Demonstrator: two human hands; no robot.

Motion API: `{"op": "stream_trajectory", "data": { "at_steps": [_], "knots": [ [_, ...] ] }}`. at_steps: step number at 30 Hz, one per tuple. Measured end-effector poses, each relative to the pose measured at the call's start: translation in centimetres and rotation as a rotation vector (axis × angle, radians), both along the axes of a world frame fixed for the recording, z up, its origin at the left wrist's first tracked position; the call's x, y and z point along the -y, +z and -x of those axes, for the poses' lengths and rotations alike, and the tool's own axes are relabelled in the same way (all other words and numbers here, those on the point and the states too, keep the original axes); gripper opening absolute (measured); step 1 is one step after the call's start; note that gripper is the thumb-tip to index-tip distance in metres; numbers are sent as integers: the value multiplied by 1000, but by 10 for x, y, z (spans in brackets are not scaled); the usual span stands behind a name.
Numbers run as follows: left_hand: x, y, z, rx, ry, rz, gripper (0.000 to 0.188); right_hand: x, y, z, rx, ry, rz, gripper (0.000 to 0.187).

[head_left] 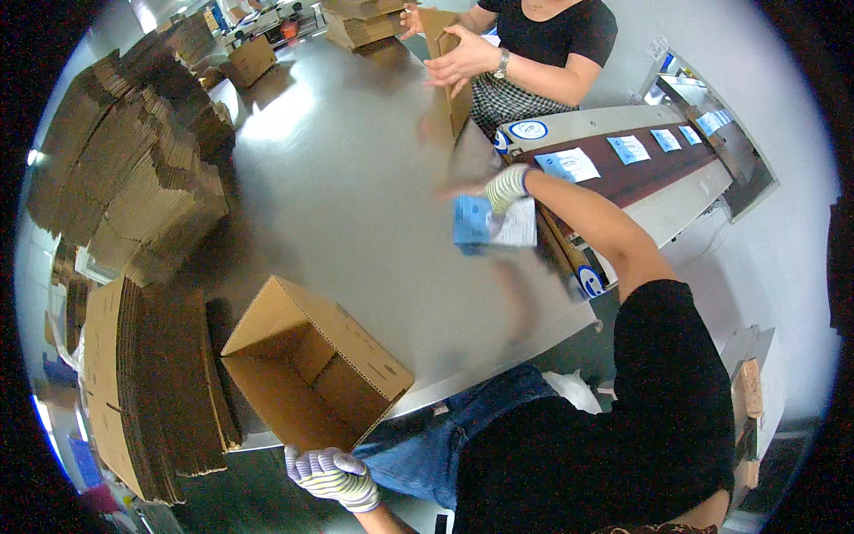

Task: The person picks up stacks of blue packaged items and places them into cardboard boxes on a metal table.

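An open cardboard box (356, 343) lies on its side at the near edge of the metal table, its mouth toward me. My left hand (334, 478), in a striped knit glove, is closed at the box's near lower edge. Its fingertips are partly hidden. My right hand (509, 189), gloved too, reaches across to the end of the conveyor. It hovers at a flat blue-and-white packet (471, 222) on the table; motion smears the fingers, so whether they grip it is unclear.
The conveyor belt (663, 173) at the right carries several similar packets. Across the table, a co-worker's hands (463, 60) hold a folded carton (439, 36). Tall stacks of flat cardboard (147, 187) stand along the left side, with another flattened stack (169, 383) beside my box.
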State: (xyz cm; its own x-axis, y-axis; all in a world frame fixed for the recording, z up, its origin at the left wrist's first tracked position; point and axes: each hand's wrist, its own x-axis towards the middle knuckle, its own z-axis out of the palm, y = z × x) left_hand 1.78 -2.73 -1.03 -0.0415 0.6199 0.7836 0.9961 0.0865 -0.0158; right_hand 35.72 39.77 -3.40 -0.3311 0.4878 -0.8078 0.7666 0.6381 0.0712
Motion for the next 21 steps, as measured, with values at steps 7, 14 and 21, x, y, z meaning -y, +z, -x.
{"op": "stream_trajectory", "data": {
  "at_steps": [7, 14, 21],
  "knots": [
    [-1, 1, 0, -7, -3, 30, 13, 173, -12, 20, -549, 198, -388, 67],
    [1, 7, -3, 23, -59, 39, 13, 233, -23, 49, -1596, -253, -92, 41],
    [16, 18, -20, -52, -131, 228, 32, 218, -7, 75, -1770, -209, -52, 26]
  ]
}}
